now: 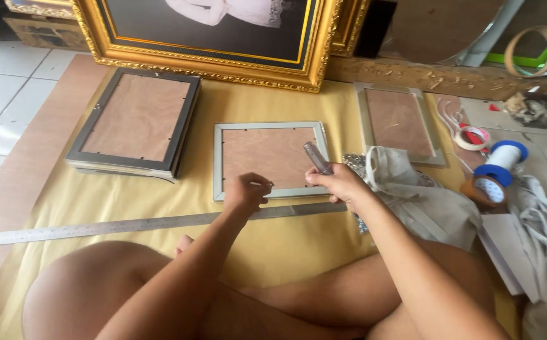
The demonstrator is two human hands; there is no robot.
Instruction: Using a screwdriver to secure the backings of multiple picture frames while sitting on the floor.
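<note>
A yellow sheet (pixel 160 195) covers the floor and carries everything. At its far edge leans a big gilded picture frame (pixel 210 60). Near the far left corner lies a stack of dark frames (pixel 132 123), back side up, with brown board showing. At the far right lies a silver frame (pixel 396 123), also back up. A long steel ruler (pixel 97 226) runs along the near part of the sheet, and between it and the person's knees the sheet has open room.

In the middle lies the small silver frame (pixel 267 158), back up. The left hand (pixel 246 192) rests on its near edge, fingers pinched narrow on something too small to tell. The right hand (pixel 336 182) is closed around a grey metal tool (pixel 316 157) over the frame's near right corner.

At the right edge stand a blue spool (pixel 503 162) and a brown tape roll (pixel 484 189), beside grey cloth (pixel 425 201).
</note>
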